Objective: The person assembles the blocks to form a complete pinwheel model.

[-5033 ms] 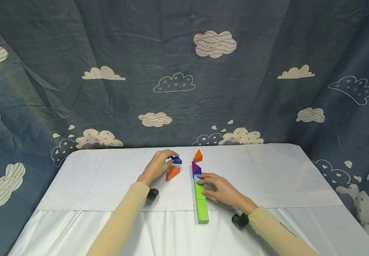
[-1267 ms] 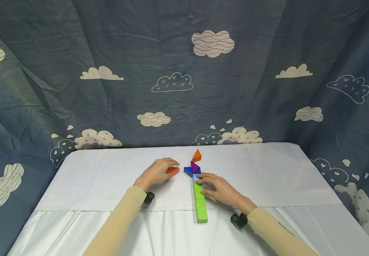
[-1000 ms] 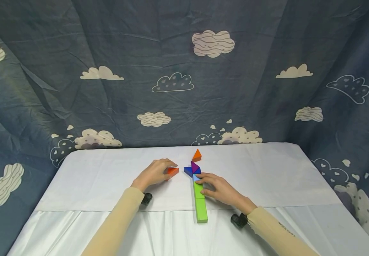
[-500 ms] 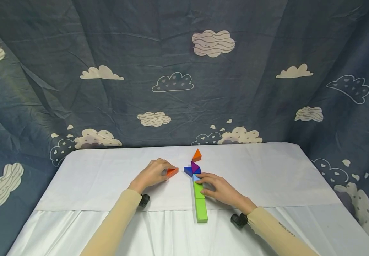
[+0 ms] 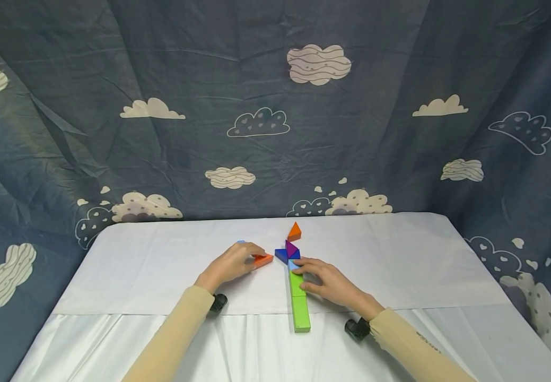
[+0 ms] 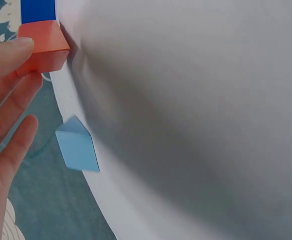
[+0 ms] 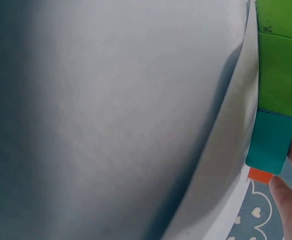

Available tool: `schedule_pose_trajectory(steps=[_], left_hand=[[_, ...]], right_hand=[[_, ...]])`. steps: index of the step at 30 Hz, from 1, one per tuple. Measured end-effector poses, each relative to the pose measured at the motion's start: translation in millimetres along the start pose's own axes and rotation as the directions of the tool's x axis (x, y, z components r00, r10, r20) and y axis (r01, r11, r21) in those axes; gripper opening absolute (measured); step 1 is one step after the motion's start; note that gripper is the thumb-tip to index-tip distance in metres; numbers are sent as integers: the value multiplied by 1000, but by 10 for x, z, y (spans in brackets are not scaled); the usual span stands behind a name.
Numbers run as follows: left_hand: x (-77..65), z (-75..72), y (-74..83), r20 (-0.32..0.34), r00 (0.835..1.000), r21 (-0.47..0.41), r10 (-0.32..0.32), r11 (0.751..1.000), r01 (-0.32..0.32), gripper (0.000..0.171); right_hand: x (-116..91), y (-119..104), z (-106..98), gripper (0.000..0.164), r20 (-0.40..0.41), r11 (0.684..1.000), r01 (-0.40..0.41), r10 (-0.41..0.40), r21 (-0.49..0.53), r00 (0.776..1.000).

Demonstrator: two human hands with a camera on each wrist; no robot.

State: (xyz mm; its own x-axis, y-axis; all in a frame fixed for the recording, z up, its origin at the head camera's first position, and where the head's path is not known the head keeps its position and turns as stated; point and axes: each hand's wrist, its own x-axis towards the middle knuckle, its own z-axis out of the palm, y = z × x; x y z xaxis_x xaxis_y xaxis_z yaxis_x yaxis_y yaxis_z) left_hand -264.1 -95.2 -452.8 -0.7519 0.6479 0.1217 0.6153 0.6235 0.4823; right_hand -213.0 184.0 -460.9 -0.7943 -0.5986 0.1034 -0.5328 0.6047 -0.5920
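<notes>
My left hand [image 5: 231, 262] pinches an orange triangular block [image 5: 264, 260] between thumb and fingers, just left of the column of blocks. Up close in the left wrist view, the thumb lies on top of the orange block [image 6: 45, 42]. A light blue triangular block [image 6: 79, 150] shows past the left hand. My right hand [image 5: 330, 281] rests its fingertips on the light blue triangle [image 5: 292, 265] and against the upper green block [image 5: 296, 284]. Beyond it stand a dark blue triangle on the left [image 5: 281, 255], another dark blue one on the right [image 5: 295, 255] and a purple triangle [image 5: 291, 248].
A second green block [image 5: 300, 314] forms the near end of the column. Another orange triangle [image 5: 295, 232] lies at its far end, near the back edge of the white-covered table [image 5: 380, 249]. A dark cloud-patterned curtain [image 5: 265, 159] hangs behind.
A dark blue triangle, earlier in the left hand, now stands at the column's left side. The left hand took the orange triangle and shifted it slightly right and nearer. The right hand stays put.
</notes>
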Motion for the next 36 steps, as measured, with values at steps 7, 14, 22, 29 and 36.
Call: schedule_pose_trajectory(steps=[7, 14, 22, 29, 36], left_hand=[[45, 70, 76, 16, 1000, -24, 24, 999, -24, 35], [72, 152, 124, 27, 999, 21, 43, 999, -43, 33], [18, 127, 177, 7, 999, 108, 47, 993, -48, 31], [-119, 81, 199, 7, 998, 202, 65, 977, -65, 29], [-163, 112, 184, 13, 993, 230, 116, 966, -115, 33]], right_hand=[[-6, -2, 5, 36, -6, 1000, 0, 0, 2, 1000], [-12, 1, 5, 37, -3, 1000, 6, -6, -4, 1000], [-8, 14, 1, 37, -5, 1000, 13, -13, -6, 1000], [-9, 13, 2, 37, -5, 1000, 12, -12, -4, 1000], [-11, 21, 9, 37, -6, 1000, 15, -15, -6, 1000]])
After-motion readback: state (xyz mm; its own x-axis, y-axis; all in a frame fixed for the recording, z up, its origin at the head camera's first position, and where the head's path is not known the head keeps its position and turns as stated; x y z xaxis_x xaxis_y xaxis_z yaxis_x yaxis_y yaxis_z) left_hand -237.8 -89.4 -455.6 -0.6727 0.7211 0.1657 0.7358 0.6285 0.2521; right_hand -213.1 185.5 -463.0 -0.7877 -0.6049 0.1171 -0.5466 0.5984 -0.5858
